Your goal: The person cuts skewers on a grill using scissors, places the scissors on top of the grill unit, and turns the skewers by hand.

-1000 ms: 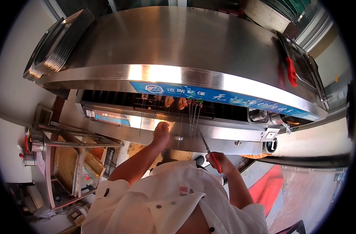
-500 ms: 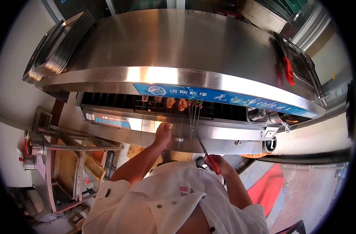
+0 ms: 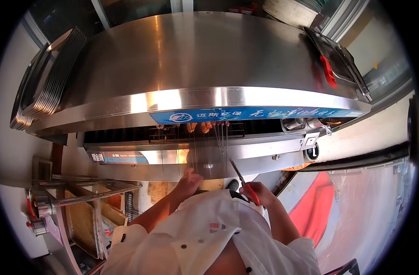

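In the head view, my right hand (image 3: 260, 194) is closed around the red handles of a pair of scissors (image 3: 250, 192). Their dark blades point up and slightly left, towards the grill front. My left hand (image 3: 187, 181) is just below the lower ends of several thin metal skewers (image 3: 222, 149), its bent fingers slightly apart and nothing visible in them. Chunks of browned food (image 3: 206, 127) sit on the skewers' upper ends over the grill rack (image 3: 237, 130). The hood's edge partly hides them.
A steel hood (image 3: 195, 55) with a blue sign overhangs the grill. Stacked metal trays (image 3: 49, 87) stand on it at left, a red-handled tool (image 3: 328, 72) at right. A metal rack with trays (image 3: 81, 220) stands low left; a red cloth-like sheet (image 3: 312, 206) lies right.
My left hand has drawn back from the grill front, towards my body. The scissors stay in my right hand. The whole view has shifted slightly, with the grill and skewers lower and further left.
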Action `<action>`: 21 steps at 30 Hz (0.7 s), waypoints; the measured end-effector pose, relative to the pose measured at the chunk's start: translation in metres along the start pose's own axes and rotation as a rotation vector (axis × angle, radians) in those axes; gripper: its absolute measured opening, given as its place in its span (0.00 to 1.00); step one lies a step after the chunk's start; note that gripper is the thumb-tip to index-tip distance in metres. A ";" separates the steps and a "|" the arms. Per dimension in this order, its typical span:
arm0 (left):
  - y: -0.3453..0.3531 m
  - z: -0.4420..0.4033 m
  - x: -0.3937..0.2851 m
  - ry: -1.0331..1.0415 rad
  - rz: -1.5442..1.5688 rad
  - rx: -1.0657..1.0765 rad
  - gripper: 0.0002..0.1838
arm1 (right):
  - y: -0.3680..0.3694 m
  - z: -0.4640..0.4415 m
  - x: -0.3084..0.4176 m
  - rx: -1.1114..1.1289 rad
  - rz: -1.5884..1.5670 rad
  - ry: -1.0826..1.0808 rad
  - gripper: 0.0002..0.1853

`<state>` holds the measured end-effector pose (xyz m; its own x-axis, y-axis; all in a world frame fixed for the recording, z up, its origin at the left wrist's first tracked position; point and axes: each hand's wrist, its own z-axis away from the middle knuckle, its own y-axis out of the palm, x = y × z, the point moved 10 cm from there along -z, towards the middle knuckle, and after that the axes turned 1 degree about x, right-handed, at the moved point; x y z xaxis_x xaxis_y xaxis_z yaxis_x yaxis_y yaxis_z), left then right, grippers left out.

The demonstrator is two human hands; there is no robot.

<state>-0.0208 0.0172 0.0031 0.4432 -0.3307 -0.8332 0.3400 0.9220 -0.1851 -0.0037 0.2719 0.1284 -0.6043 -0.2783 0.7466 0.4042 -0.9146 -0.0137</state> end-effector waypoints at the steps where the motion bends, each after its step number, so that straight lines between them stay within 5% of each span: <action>1: 0.006 0.009 0.002 0.014 -0.009 0.028 0.37 | -0.002 0.003 -0.004 0.010 0.096 -0.008 0.21; 3: 0.022 0.024 0.009 0.009 -0.136 0.138 0.41 | -0.006 0.015 -0.003 -0.019 0.176 -0.010 0.20; 6: 0.044 0.030 -0.001 0.127 -0.222 0.355 0.31 | -0.020 0.042 0.007 -0.085 0.363 -0.070 0.15; 9: 0.068 -0.002 0.096 0.355 -0.374 0.295 0.29 | -0.046 0.087 0.050 -0.222 0.499 -0.290 0.19; 11: 0.076 0.008 0.060 0.244 -0.344 0.461 0.32 | -0.073 0.125 0.082 -0.311 0.498 -0.357 0.20; 16: 0.076 -0.034 0.113 0.239 -0.432 0.370 0.30 | -0.168 0.224 0.149 -0.627 0.468 -0.564 0.22; 18: 0.070 -0.036 0.138 -0.031 -0.508 0.359 0.26 | -0.213 0.264 0.174 -0.823 0.227 -0.611 0.21; 21: 0.066 -0.031 0.159 -0.131 -0.501 0.145 0.19 | -0.270 0.293 0.222 -0.981 0.762 -0.445 0.30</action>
<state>0.0465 0.0315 -0.1580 0.2939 -0.7538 -0.5877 0.6436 0.6106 -0.4615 -0.0453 0.5429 0.4930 -0.0957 -0.8676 0.4880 -0.2358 -0.4565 -0.8579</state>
